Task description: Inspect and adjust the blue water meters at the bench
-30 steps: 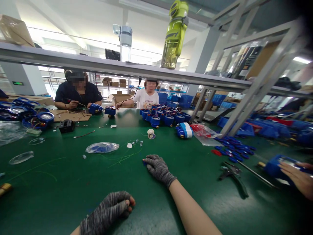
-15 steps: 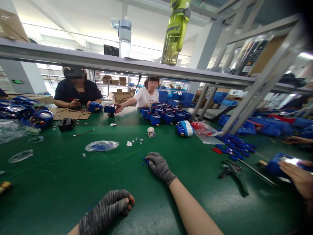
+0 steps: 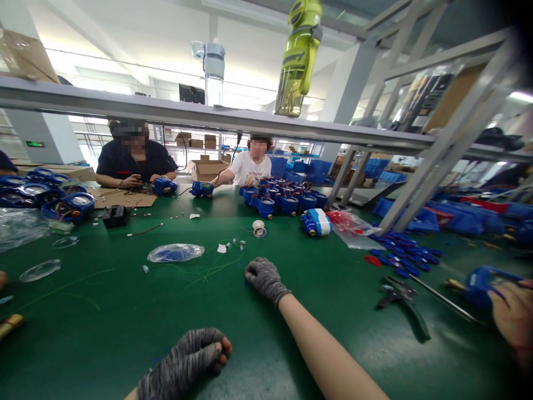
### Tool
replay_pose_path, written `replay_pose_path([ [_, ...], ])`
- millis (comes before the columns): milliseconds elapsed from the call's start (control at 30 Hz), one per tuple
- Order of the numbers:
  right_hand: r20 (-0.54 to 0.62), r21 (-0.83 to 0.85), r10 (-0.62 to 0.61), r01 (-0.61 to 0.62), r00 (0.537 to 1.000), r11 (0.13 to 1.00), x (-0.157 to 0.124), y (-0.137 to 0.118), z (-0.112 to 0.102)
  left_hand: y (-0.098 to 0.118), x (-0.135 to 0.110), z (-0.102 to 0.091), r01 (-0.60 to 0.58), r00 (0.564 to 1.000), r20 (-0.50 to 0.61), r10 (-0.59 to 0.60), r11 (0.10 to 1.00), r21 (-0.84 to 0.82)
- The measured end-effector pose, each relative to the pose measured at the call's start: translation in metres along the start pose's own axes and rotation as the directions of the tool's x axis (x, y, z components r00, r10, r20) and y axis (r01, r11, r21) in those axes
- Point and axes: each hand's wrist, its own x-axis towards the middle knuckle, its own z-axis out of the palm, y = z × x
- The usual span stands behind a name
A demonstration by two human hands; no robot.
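My right hand, in a grey knit glove, reaches forward over the green table. Its fingers are curled down onto a small blue piece at the fingertips, mostly hidden. My left hand, also gloved with bare fingertips, rests near the table's front edge with fingers curled in; whether anything is inside them is hidden. Thin green wires and small white bits lie just beyond my right hand. A clear bag with blue parts lies to the left of them.
Blue meter bodies cluster mid-table, one with a white band. Loose blue caps and pliers lie at right, where another person's hand holds a blue body. Two people sit opposite. A shelf rail carries a green bottle.
My right hand has curled tighter and drawn slightly back over the small blue piece. Across the table a person slid a blue body to the right. The hand at right shifted.
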Motion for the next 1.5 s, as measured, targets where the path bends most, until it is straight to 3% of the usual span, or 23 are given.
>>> replay_pose_path([
  [133,-0.020,-0.021,0.035,-0.035,0.999,0.999,0.004,-0.007,0.000,-0.001,0.000,-0.003,0.002,1.000,0.005,-0.002,1.000,0.007],
  [300,-0.079,-0.044,0.098,-0.102,0.992,0.994,-0.010,-0.007,-0.007,-0.001,-0.001,-0.006,-0.013,0.999,-0.029,0.012,1.000,-0.010],
  [467,-0.154,-0.088,0.165,-0.180,0.974,0.980,-0.027,0.006,-0.007,-0.003,0.000,-0.006,-0.007,1.000,-0.028,0.007,1.000,0.006],
  [600,-0.171,0.033,0.209,-0.207,0.963,0.978,-0.030,0.022,-0.002,0.003,-0.002,-0.004,0.019,0.998,-0.060,-0.019,1.000,-0.004],
  [800,-0.190,0.116,0.217,-0.198,0.958,0.973,-0.027,0.032,0.006,0.012,-0.005,0.003,0.040,0.997,-0.066,-0.039,0.999,0.014],
  [1100,-0.220,0.307,0.232,-0.158,0.948,0.939,-0.027,0.053,0.009,0.009,-0.005,0.001,0.042,0.997,-0.059,-0.041,0.999,0.005],
  [1333,-0.187,0.400,0.108,-0.024,0.976,0.916,-0.027,0.046,0.011,0.004,-0.002,-0.004,0.049,0.997,-0.063,-0.049,0.999,0.001],
  [1500,-0.148,0.513,0.113,-0.021,0.983,0.858,-0.026,0.067,0.007,0.002,-0.004,-0.005,0.049,0.998,-0.049,-0.049,0.999,-0.003],
])
